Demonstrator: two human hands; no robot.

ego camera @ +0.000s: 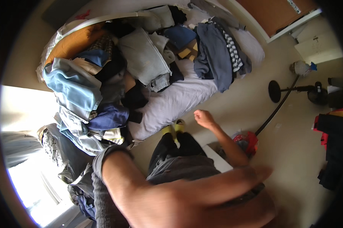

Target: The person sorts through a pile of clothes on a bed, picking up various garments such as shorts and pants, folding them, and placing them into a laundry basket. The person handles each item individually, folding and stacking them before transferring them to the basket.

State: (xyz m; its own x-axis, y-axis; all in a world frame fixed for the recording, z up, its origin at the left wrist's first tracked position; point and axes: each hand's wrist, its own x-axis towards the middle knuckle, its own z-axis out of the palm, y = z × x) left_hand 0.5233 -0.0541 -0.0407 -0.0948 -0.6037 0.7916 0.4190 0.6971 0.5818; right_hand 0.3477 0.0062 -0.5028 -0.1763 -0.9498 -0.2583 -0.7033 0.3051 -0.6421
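Observation:
My left hand [188, 202] is large and blurred close to the camera, reaching across the bottom from a rolled grey sleeve. Its fingers point right, with a dark gap or object between them; whether it holds anything is unclear. Further forward, my right hand [204, 118] is curled over the floor beside the bed's edge, with nothing visible in it. Ahead lies a bed with a lilac sheet [180, 98], heaped with a light blue garment [74, 85], folded grey sweatpants [144, 55], a purple-blue cloth [110, 116] and dark grey garments [212, 54].
Stuffed bags [66, 151] stand at the left near a bright window. A black fan [275, 91] lies or stands on the floor at right, by a dark pole [277, 107]. A red bag [247, 142] and a white box [218, 159] are beside my right forearm. Yellow slippers [179, 125] are on my feet.

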